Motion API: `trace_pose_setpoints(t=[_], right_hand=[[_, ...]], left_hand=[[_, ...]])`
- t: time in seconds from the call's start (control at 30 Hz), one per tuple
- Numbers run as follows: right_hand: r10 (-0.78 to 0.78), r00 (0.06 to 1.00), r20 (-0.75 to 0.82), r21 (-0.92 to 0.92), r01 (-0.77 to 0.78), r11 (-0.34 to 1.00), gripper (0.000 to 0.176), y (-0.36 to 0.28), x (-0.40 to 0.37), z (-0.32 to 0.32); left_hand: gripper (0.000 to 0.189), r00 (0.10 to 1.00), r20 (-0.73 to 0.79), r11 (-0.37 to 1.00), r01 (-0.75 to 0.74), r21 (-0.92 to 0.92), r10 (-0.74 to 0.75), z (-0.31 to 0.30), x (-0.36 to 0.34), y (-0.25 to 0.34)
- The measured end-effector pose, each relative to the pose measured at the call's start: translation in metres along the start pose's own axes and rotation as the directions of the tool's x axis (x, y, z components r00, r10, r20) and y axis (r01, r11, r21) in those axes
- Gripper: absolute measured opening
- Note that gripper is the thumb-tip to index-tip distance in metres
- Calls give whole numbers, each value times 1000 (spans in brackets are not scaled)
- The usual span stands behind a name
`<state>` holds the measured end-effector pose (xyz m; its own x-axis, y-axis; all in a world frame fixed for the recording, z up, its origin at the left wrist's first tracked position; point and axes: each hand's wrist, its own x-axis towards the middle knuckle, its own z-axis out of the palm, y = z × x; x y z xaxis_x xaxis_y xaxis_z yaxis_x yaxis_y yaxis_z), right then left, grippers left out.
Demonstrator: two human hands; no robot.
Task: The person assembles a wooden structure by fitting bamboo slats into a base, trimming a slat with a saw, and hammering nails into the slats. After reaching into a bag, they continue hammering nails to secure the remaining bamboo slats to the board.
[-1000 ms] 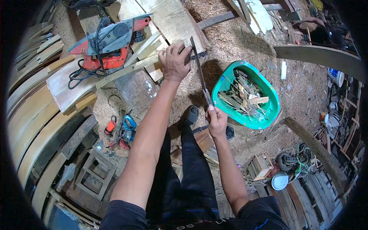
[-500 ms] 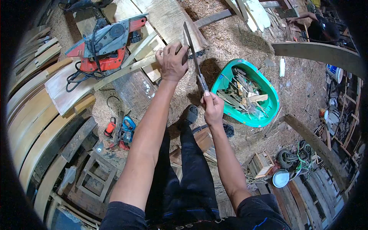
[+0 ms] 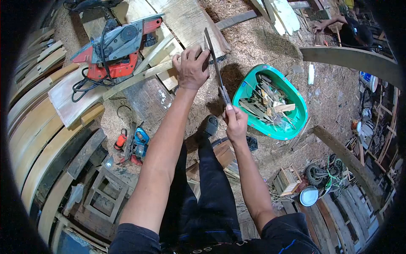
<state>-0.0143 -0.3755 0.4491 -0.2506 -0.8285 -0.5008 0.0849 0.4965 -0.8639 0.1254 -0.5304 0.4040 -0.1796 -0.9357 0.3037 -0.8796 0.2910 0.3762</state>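
My left hand (image 3: 191, 67) is closed over the end of a long, thin wooden strip (image 3: 141, 78), pressing it on the work surface with the knuckles up. Just right of those fingers is the blade of a hand saw (image 3: 215, 59), seen nearly edge-on and pointing away from me. My right hand (image 3: 236, 122) grips the saw's grey handle, thumb along the top. The strip's far end is hidden under my left hand. Beneath lies a broad wooden board (image 3: 179, 21).
A red and grey electric planer (image 3: 122, 42) with a coiled cord lies on the left. Right of the saw stands a green tub (image 3: 302, 114) of wood scraps. Smaller power tools (image 3: 140, 142) rest on the sawdust floor. Another person (image 3: 355, 34) crouches at upper right.
My right hand and the saw have shifted slightly back toward me and to the right. The left hand stays on the strip, almost unmoved.
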Motion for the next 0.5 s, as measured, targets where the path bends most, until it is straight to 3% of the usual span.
trace_pose_setpoints(t=[0.37,0.5], right_hand=[[28,1000,7,-84,-27,996,41,-13,0,-3],[-93,996,-6,-105,92,990,41,-4,5,4]], left_hand=[[39,1000,1,1000,2,-17,-2,0,-1,0],[36,1000,2,1000,-6,12,6,-1,0,0]])
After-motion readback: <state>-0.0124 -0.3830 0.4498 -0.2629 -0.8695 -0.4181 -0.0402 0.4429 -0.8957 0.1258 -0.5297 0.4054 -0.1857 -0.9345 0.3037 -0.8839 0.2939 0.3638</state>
